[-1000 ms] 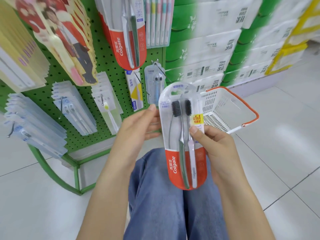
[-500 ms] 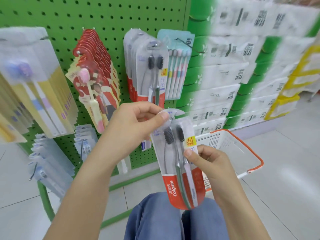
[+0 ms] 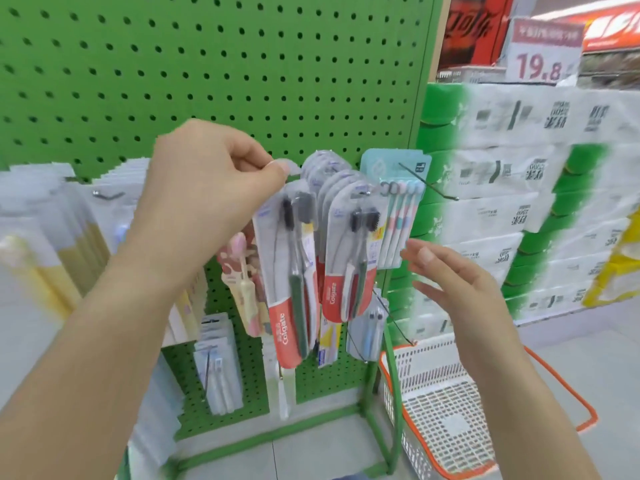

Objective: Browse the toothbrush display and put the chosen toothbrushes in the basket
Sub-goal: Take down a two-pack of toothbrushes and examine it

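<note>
Toothbrush pack (image 3: 287, 271), the Colgate twin one with the red bottom, is up at the green pegboard (image 3: 207, 64) right now, hanging from the left hand (image 3: 207, 199). The fingers (image 3: 273, 169) are pinched shut on the clear tab at the very top of the card, so the pack dangles just in front of the row of identical packs (image 3: 349, 244) on their hook. The right hand (image 3: 460, 282) is off to the side with its fingers spread loose, holding nothing, close to the pastel multi-pack (image 3: 398, 216) but not touching it as far as I can tell.

The white basket (image 3: 446, 420) with the orange handle sits on the floor at the foot of the rack, and looks empty from here.

My read: this is the browsing bit, and the pack looks headed for the hook rather than the basket, though I can't be sure. If so, the next move means lining the hang hole up with the hook tip, which is fiddly because the front pack crowds it. If it's a keeper, just lower it down and right into the basket.
</note>
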`<act>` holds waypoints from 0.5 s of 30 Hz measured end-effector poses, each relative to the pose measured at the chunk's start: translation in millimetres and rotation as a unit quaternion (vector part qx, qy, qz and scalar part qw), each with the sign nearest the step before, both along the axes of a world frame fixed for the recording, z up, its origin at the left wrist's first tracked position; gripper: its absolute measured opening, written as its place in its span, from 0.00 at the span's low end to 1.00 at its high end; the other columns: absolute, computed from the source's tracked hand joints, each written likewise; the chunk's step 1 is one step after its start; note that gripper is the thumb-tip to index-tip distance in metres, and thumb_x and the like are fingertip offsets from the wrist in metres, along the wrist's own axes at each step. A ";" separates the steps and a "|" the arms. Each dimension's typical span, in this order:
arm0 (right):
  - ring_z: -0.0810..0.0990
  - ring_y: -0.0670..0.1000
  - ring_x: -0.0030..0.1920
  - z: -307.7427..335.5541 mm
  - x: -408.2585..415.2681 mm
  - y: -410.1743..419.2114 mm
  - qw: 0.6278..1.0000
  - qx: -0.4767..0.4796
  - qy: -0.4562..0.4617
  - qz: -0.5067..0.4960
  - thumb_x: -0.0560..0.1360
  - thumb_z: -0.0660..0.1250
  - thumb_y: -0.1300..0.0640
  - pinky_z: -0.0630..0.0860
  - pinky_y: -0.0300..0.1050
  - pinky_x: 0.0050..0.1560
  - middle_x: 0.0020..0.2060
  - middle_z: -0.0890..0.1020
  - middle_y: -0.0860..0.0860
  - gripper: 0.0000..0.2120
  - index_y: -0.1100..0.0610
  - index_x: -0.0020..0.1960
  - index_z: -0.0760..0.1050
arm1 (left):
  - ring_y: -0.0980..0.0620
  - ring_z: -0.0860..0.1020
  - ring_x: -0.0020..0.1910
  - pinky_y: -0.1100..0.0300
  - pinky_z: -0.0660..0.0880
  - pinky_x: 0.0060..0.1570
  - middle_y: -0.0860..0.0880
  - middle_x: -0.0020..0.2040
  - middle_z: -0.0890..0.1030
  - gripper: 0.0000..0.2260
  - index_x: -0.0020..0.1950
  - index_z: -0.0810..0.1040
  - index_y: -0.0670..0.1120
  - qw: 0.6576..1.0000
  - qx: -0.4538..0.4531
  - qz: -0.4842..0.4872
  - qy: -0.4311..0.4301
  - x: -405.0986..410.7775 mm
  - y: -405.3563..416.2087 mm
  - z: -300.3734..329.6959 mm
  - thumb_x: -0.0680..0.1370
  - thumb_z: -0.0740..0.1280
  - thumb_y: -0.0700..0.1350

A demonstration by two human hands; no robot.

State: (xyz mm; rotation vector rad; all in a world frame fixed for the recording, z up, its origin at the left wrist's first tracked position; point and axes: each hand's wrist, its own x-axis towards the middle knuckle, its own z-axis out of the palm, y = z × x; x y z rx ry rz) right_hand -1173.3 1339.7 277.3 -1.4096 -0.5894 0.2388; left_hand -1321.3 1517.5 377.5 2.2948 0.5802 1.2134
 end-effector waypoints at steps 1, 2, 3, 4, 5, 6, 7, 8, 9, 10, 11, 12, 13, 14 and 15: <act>0.80 0.40 0.56 5.4 4.0 5.2 1.000 -0.002 -0.008 0.003 0.67 0.67 0.44 0.73 0.48 0.64 0.52 0.85 0.43 0.17 0.47 0.54 0.82 | 0.54 0.76 0.27 0.63 0.73 0.36 0.51 0.28 0.80 0.08 0.36 0.82 0.49 1.000 0.012 0.009 0.003 3.5 3.9 7.5 0.74 0.71 0.50; 0.80 0.39 0.56 10.5 7.0 10.2 1.000 -0.002 -0.015 0.008 0.69 0.68 0.45 0.73 0.47 0.65 0.54 0.84 0.42 0.16 0.46 0.56 0.81 | 0.53 0.76 0.29 0.63 0.74 0.38 0.52 0.30 0.80 0.08 0.36 0.83 0.48 1.000 0.021 0.019 0.007 7.8 7.7 14.9 0.74 0.71 0.49; 0.79 0.37 0.57 14.7 10.0 15.4 1.000 -0.003 -0.021 0.013 0.72 0.68 0.48 0.72 0.47 0.66 0.55 0.83 0.42 0.16 0.46 0.59 0.80 | 0.55 0.76 0.29 0.64 0.73 0.38 0.53 0.31 0.80 0.07 0.37 0.83 0.47 0.999 0.028 0.028 0.014 13.3 11.8 21.4 0.74 0.70 0.47; 0.78 0.36 0.56 18.3 12.4 20.3 1.000 -0.003 -0.026 0.017 0.74 0.68 0.49 0.72 0.46 0.66 0.56 0.82 0.41 0.15 0.46 0.61 0.78 | 0.58 0.74 0.30 0.65 0.72 0.37 0.55 0.32 0.79 0.07 0.37 0.83 0.46 0.998 0.033 0.038 0.023 19.5 15.8 27.2 0.74 0.70 0.46; 0.78 0.34 0.56 21.0 15.1 24.7 0.999 -0.003 -0.034 0.020 0.75 0.68 0.50 0.72 0.44 0.66 0.57 0.82 0.40 0.16 0.46 0.62 0.77 | 0.59 0.74 0.30 0.65 0.71 0.36 0.55 0.32 0.79 0.07 0.38 0.83 0.44 0.998 0.038 0.047 0.030 26.2 20.5 32.5 0.74 0.69 0.45; 0.78 0.34 0.56 23.0 17.9 28.7 0.999 -0.003 -0.044 0.022 0.75 0.69 0.49 0.72 0.43 0.65 0.58 0.81 0.40 0.17 0.45 0.63 0.76 | 0.59 0.73 0.30 0.65 0.71 0.35 0.54 0.33 0.79 0.07 0.38 0.83 0.43 0.997 0.043 0.053 0.035 33.2 24.9 37.0 0.73 0.68 0.44; 0.77 0.33 0.56 24.9 20.4 32.4 0.998 -0.002 -0.053 0.024 0.74 0.70 0.47 0.72 0.42 0.65 0.59 0.80 0.39 0.19 0.45 0.64 0.75 | 0.59 0.73 0.30 0.65 0.72 0.34 0.53 0.33 0.80 0.07 0.38 0.83 0.41 0.996 0.048 0.057 0.041 40.1 29.1 40.8 0.73 0.68 0.43; 0.77 0.34 0.58 26.8 22.8 35.8 0.998 -0.001 -0.059 0.027 0.74 0.69 0.46 0.71 0.40 0.65 0.60 0.78 0.39 0.21 0.44 0.66 0.74 | 0.58 0.73 0.30 0.63 0.73 0.35 0.52 0.34 0.81 0.07 0.38 0.83 0.40 0.996 0.053 0.060 0.050 47.1 33.3 44.1 0.73 0.68 0.42; 0.75 0.34 0.59 28.8 25.4 38.8 0.998 0.002 -0.061 0.032 0.74 0.67 0.46 0.70 0.38 0.64 0.62 0.77 0.38 0.23 0.44 0.68 0.72 | 0.57 0.73 0.30 0.62 0.75 0.35 0.51 0.35 0.81 0.08 0.39 0.83 0.39 0.994 0.058 0.064 0.062 54.0 37.5 46.1 0.73 0.68 0.42; 0.74 0.35 0.62 31.1 28.2 41.6 0.998 0.006 -0.059 0.038 0.73 0.66 0.46 0.70 0.34 0.62 0.64 0.75 0.39 0.25 0.44 0.70 0.70 | 0.56 0.73 0.29 0.61 0.76 0.36 0.49 0.36 0.82 0.09 0.39 0.83 0.38 0.993 0.062 0.070 0.075 60.6 41.3 47.9 0.73 0.68 0.42; 0.72 0.37 0.65 33.0 31.2 44.6 0.997 0.005 -0.058 0.045 0.72 0.66 0.45 0.68 0.29 0.58 0.66 0.73 0.39 0.28 0.44 0.72 0.68 | 0.53 0.74 0.28 0.58 0.77 0.36 0.48 0.36 0.82 0.09 0.40 0.82 0.36 0.991 0.066 0.075 0.090 66.6 44.6 48.9 0.73 0.68 0.42; 0.70 0.38 0.67 34.9 33.6 47.5 0.997 0.000 -0.060 0.054 0.69 0.65 0.43 0.66 0.27 0.54 0.68 0.72 0.40 0.32 0.43 0.73 0.65 | 0.51 0.74 0.28 0.57 0.78 0.36 0.45 0.36 0.83 0.10 0.41 0.82 0.36 0.989 0.070 0.078 0.107 71.4 47.8 49.7 0.73 0.68 0.42; 0.68 0.40 0.69 36.1 36.3 51.2 0.996 -0.010 -0.065 0.063 0.67 0.65 0.41 0.65 0.27 0.52 0.69 0.70 0.41 0.36 0.43 0.74 0.63 | 0.48 0.75 0.28 0.56 0.78 0.35 0.43 0.35 0.83 0.10 0.42 0.82 0.36 0.986 0.073 0.078 0.125 75.3 50.3 50.1 0.73 0.68 0.42; 0.67 0.40 0.70 36.9 38.3 54.6 0.995 -0.018 -0.070 0.071 0.65 0.65 0.40 0.64 0.29 0.53 0.71 0.69 0.41 0.38 0.42 0.75 0.62 | 0.46 0.78 0.30 0.57 0.77 0.33 0.42 0.36 0.83 0.09 0.42 0.83 0.36 0.984 0.074 0.075 0.146 78.4 52.4 49.9 0.73 0.68 0.42; 0.66 0.41 0.70 37.2 40.4 58.2 0.994 -0.025 -0.075 0.076 0.65 0.64 0.39 0.63 0.32 0.56 0.72 0.68 0.42 0.39 0.42 0.75 0.61 | 0.44 0.81 0.33 0.59 0.76 0.32 0.42 0.36 0.84 0.09 0.41 0.83 0.37 0.981 0.073 0.071 0.166 80.9 54.4 49.7 0.73 0.68 0.43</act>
